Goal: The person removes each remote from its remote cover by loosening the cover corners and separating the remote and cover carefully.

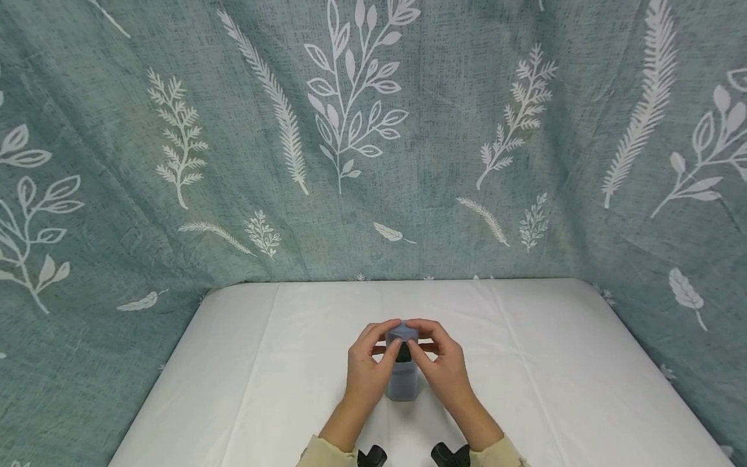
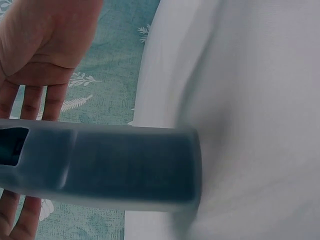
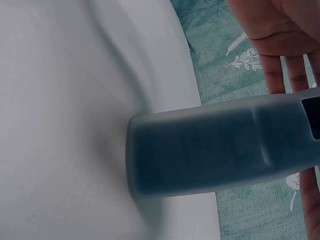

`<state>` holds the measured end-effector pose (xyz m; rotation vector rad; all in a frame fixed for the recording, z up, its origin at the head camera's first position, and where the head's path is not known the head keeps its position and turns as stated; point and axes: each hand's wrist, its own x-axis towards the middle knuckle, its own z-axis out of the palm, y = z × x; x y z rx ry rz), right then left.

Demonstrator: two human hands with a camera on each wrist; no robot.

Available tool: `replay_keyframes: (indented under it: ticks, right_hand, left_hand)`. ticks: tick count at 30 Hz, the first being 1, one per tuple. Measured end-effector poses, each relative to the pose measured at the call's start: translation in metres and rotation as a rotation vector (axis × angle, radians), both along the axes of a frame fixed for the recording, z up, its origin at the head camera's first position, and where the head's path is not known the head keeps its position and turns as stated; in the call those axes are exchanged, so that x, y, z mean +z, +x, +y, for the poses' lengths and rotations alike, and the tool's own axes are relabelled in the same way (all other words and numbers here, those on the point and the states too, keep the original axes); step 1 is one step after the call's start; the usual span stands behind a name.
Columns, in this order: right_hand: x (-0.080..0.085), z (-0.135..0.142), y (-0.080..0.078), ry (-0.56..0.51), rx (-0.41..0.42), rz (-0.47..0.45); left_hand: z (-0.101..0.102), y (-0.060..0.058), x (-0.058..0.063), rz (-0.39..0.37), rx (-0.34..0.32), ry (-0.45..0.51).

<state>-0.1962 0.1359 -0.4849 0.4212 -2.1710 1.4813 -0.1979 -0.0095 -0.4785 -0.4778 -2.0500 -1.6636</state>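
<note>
A blue-grey, bottle-like container [image 1: 403, 383] with rounded corners and a dark patch on its front is between the two hands, over the white table. The left hand [image 1: 367, 363] holds its upper end from the left, and the right hand [image 1: 446, 363] holds the same end from the right. Both thumbs touch the front of that end, just above the dark patch. In the left wrist view the container's smooth body [image 2: 125, 165] hides part of the fingers; its lower end [image 3: 145, 157] appears close to the white cloth in the right wrist view.
A white cloth [image 1: 280, 389] with fold creases covers the table. Behind and beside it hangs a green-blue curtain [image 1: 432, 130] with white leaf prints. Black wrist mounts [image 1: 372, 456] show at both sleeves [image 1: 496, 452].
</note>
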Motion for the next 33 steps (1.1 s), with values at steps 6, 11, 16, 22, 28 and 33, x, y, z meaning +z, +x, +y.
replay_keyframes:
  ticks: [6, 11, 16, 22, 28, 33]
  right_hand:
    - [-0.001, -0.002, 0.002, 0.012, -0.049, 0.030]
    - [-0.002, -0.003, 0.001, 0.000, -0.056, 0.080]
    - [-0.002, -0.001, 0.001, -0.015, -0.033, 0.147]
    - [0.002, 0.000, 0.000, -0.037, -0.022, 0.233]
    - [0.020, -0.002, 0.007, -0.024, -0.020, 0.252]
    - [0.037, -0.001, 0.015, -0.026, 0.019, 0.217]
  left_hand:
    - [0.000, 0.015, 0.021, 0.053, 0.010, 0.008]
    - [0.001, 0.009, 0.010, 0.077, 0.030, 0.002]
    - [0.002, 0.000, -0.008, 0.075, 0.032, 0.006]
    - [0.000, -0.003, -0.011, 0.126, 0.017, -0.015]
    - [-0.002, -0.004, -0.010, 0.141, 0.016, -0.031]
    - [-0.002, -0.003, -0.009, 0.135, 0.015, -0.034]
